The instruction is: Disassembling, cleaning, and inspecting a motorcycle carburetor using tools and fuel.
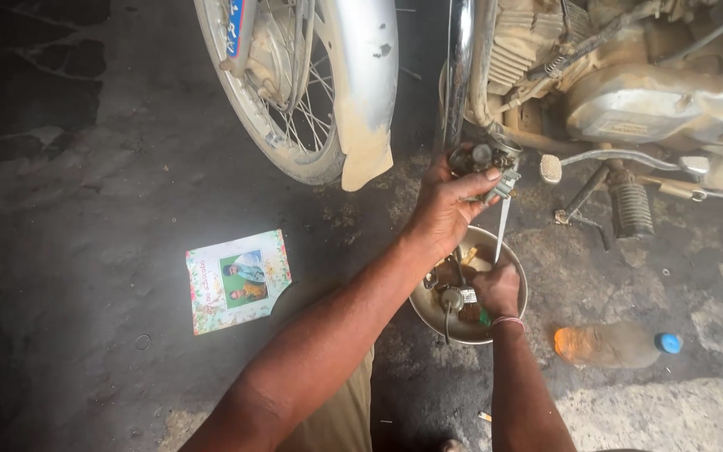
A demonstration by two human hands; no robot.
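Okay, head view only. My left hand [448, 203] is raised in front of the motorcycle engine [629, 75], fingers wrapped tight around a grimy metal carburetor [485, 161], thumb on top. My right hand [496, 289] is lower, closed around a screwdriver [501, 230] whose thin shaft points up toward the carburetor's underside; tip looks just at it, contact I cannot tell. Right hand sits over a round metal bowl [510, 311] on the floor, small parts inside, too cluttered to name. Clear plastic bottle [617, 345], blue cap, orange residue, lies on its side just right of the bowl. Printed card [238, 280] with a photo lies flat on the floor, well left. Spoked wheel [294, 92] with mudguard at top.
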